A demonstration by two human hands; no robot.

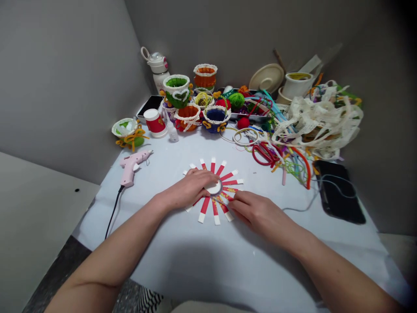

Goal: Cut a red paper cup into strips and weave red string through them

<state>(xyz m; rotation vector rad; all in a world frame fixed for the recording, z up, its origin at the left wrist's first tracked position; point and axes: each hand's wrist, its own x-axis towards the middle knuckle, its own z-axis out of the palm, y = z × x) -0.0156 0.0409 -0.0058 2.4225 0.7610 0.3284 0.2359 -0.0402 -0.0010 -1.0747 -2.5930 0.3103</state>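
A paper cup cut into red and white strips (204,210) lies flat on the table, its strips spread like rays around a round white centre. My left hand (192,187) rests over the left side of the cup, with its fingers bent round the edge of the centre. At the lower right of the cup, my right hand (252,208) pinches one of the strips between thumb and fingers. A thin grey-blue yarn (301,210) runs across the table to the right of my right hand.
A pink glue gun (130,167) with a black cord lies left. Behind stand a red and white cup (155,123), a small bottle (173,132) and several yarn-covered cups. Red scissors (263,154), lace (321,121) and a black phone (339,191) lie right.
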